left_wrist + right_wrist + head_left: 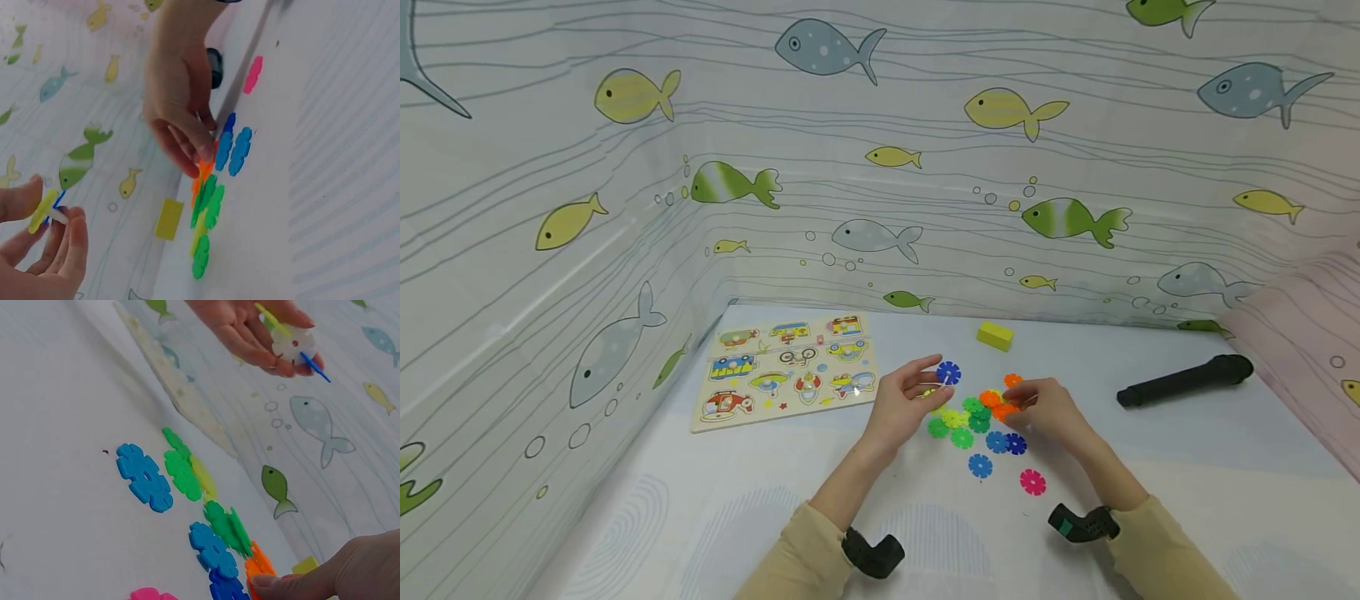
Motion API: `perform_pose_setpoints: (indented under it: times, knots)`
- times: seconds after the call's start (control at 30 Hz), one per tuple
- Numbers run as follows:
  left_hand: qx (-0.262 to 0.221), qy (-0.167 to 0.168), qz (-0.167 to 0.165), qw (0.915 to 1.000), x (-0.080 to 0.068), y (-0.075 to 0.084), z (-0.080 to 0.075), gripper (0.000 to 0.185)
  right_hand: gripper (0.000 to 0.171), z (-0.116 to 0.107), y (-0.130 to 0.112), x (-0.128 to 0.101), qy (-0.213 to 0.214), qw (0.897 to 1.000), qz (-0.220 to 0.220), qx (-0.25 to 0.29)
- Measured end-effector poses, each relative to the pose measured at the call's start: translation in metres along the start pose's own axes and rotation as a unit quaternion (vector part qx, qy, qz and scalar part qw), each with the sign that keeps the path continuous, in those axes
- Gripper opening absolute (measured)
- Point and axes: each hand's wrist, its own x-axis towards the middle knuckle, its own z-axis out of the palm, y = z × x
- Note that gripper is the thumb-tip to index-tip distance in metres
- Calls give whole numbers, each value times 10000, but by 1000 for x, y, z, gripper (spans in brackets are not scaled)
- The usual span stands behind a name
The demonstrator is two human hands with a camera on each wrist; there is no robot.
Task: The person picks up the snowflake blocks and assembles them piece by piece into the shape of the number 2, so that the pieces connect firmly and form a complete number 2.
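My left hand [895,408] is raised over the table and pinches a small joined set of plastic snowflake discs. In it are a blue disc [949,372], a white disc [294,344] and a yellow disc [42,211]. My right hand [1051,412] reaches down at the right side of a loose pile, thumb and fingers pinching an orange disc [257,565]. The pile also has green discs [979,419], a yellow disc [953,418] and blue discs [997,442]. A pink disc [1033,482] lies apart, nearer to me.
At the back left a wooden picture puzzle board [790,367] lies flat. A yellow block [995,336] sits behind the pile. On the right lies a black microphone-shaped object [1186,381]. Fish-patterned sheets [880,192] rise behind and beside the white table.
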Motion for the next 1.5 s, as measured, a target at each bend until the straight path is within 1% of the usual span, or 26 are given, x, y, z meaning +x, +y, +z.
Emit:
perform_pose_setpoints:
  times: [0.2,0.3,0.43,0.5,0.57,0.67,0.77,1.0,1.27,1.5]
  knots:
    - [-20,2,20,10000,-1,0,-1,47,29,0,-2,0,-10,9999,-5,-132]
    - [-41,-13,7,10000,-1,-1,-1,47,27,-1,-4,1,219,9997,-55,11]
    - [-40,-31,-15,10000,-1,0,-1,48,33,-2,-11,0,612,9967,-298,440]
    - [-31,-48,-27,10000,0,1,-1,48,35,-3,-16,-3,730,9937,-477,705]
    - [-33,-63,-32,10000,1,1,0,48,35,-3,-22,-6,795,9892,-732,995]
    - [-54,-80,-48,9999,1,1,0,47,32,-2,-30,-11,807,9814,-1089,1362]
    - [-66,-89,-45,9999,0,2,0,47,30,0,-36,-15,710,9764,-1286,1583]
    - [-34,-168,-20,9999,0,0,0,45,27,4,-42,-19,660,9764,-1351,1553]
    - [67,-264,28,9996,0,-1,1,45,22,9,-41,-18,580,9734,-1632,1498]
    - [128,-314,9,9994,-1,0,2,45,29,10,-40,-19,594,9742,-1632,1438]
